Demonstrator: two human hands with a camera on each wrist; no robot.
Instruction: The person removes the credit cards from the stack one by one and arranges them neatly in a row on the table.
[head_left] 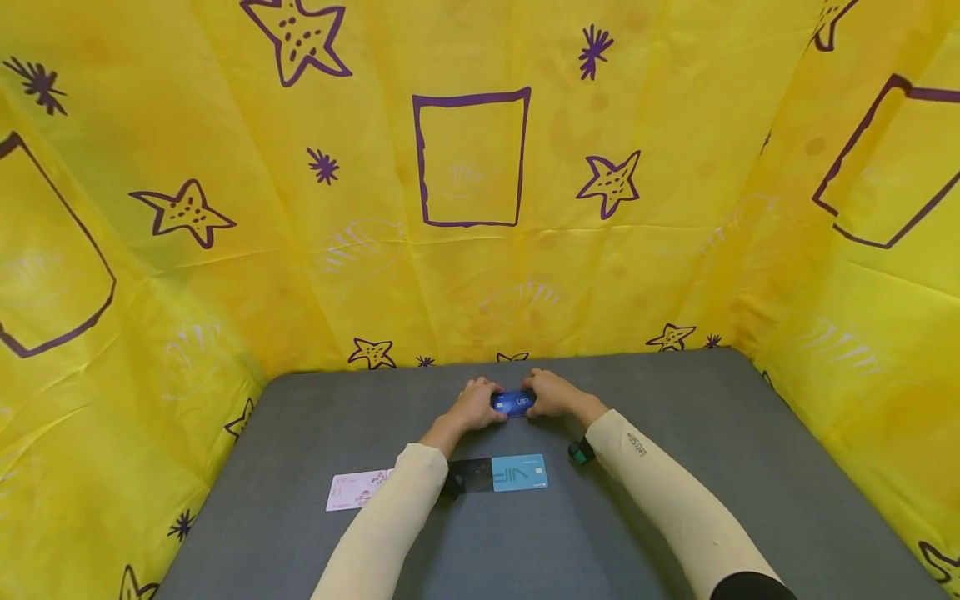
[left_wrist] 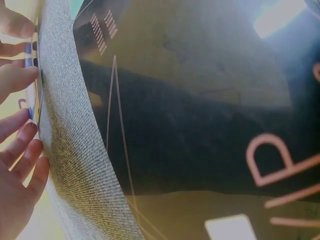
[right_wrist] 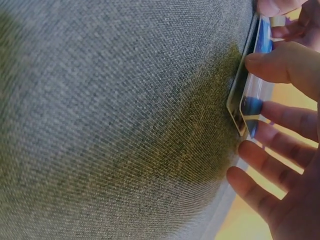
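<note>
Both hands hold a blue card (head_left: 514, 403) by its two short ends, toward the back of the table. My left hand (head_left: 476, 404) pinches its left end between thumb and fingers. On the right end, my right hand (head_left: 553, 393) grips with the thumb at the near edge and fingers beyond. In the right wrist view the blue card (right_wrist: 257, 82) is tilted, and a thin dark card-like piece (right_wrist: 236, 109) lies close beneath it. A black card (left_wrist: 190, 125) fills much of the left wrist view, under the left wrist.
Nearer the body, a row of cards lies on the grey table (head_left: 300, 442): a pink one (head_left: 356, 490) at left, the black one, and a light blue VIP card (head_left: 520, 472) at right. The left sleeve hides part of the row. Yellow patterned cloth (head_left: 465, 292) surrounds the table.
</note>
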